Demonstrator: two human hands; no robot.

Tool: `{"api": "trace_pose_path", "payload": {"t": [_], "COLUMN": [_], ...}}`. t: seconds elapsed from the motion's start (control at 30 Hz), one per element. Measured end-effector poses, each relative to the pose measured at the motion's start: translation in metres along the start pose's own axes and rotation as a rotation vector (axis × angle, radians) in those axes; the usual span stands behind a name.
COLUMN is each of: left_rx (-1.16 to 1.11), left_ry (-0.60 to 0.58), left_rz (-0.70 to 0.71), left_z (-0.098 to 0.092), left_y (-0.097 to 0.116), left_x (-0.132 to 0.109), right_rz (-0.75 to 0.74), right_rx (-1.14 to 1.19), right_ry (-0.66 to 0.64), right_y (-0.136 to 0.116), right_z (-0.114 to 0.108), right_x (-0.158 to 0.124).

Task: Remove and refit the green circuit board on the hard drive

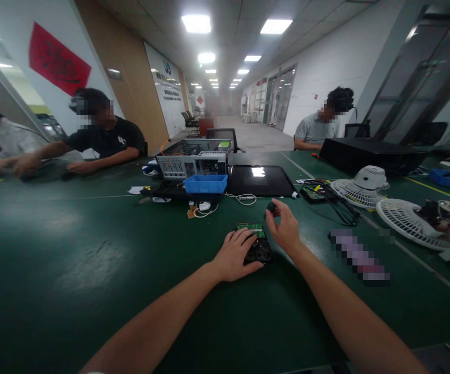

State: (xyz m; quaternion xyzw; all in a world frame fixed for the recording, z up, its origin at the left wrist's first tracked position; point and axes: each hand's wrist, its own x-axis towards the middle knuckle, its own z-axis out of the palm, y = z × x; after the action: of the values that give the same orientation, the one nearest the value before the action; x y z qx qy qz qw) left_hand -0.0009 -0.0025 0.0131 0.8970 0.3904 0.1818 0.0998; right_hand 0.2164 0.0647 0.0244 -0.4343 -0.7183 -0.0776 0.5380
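A small black electronic unit with a green circuit board [259,228] at its far end lies on the table in front of me. My left hand [233,255] rests over its left side, fingers stretched out and apart, thumb along the near edge. Just above and right of the unit, my right hand [285,227] pinches a small dark rounded piece [270,208] between thumb and fingertips. That piece is held clear of the board, and its exact kind is too small to make out. Part of the unit is hidden under my left fingers.
Beyond stand an open computer case [194,161], a blue bin [205,184] and a black flat panel [262,180]. To the right are cables [340,205], white fan parts [359,193] and a blurred-out flat object [359,255]. People sit across the green table [92,306].
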Motion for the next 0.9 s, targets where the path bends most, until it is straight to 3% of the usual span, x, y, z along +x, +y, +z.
{"api": "trace_pose_path", "payload": {"t": [0.23, 0.9], "left_rx": [0.002, -0.012], "left_ry": [0.022, 0.008], "left_rz": [0.009, -0.002], "left_z": [0.0036, 0.0007], "left_y": [-0.0014, -0.0003], "left_x": [0.0001, 0.0002], "right_rz": [-0.046, 0.0], "right_rx": [-0.005, 0.006], "right_ry": [-0.005, 0.005], "right_y": [-0.0021, 0.0018], "right_z": [-0.0033, -0.0023], "right_x": [0.0031, 0.0004]}}
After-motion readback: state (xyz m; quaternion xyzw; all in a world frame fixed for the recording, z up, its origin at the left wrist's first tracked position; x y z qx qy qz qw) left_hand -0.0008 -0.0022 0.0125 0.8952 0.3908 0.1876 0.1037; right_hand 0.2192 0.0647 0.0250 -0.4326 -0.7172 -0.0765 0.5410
